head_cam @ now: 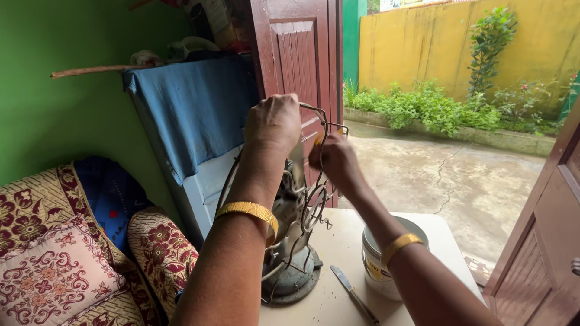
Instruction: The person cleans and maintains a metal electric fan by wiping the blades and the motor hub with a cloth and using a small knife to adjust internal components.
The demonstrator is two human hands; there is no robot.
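Item 1: my left hand (273, 122), at about 11 o'clock from the table's middle, closed in a fist over the top rim of the wire guard (314, 181) of an old table fan (290, 241). I judge the grip is there to keep the fan from rocking.

Item 2: my right hand (334, 162), at 1 o'clock, just beside the left, fingers pinched shut against the guard wires. Something small and yellowish shows at the fingertips (too small to tell what).

Item 3: the fan itself, upright on its round grey base, standing on the white table (423, 226) at the near left edge, between my forearms. The guard is bent and rusty; the motor housing sits behind it.

Item 4: a round tin with a metal lid (386, 256), at 3 o'clock from the fan base, partly hidden by my right forearm, near to hand.

Item 5: a knife-like tool (353, 294), flat on the table at 5 o'clock from the base, apart from both hands.

Item 6: gold bangles, one on each wrist.

Item 7: patterned cushions (66, 259) at 9 o'clock; a blue cloth (193, 108) draped at 11 o'clock; open wooden door (299, 66) at 12, with a wet courtyard beyond.
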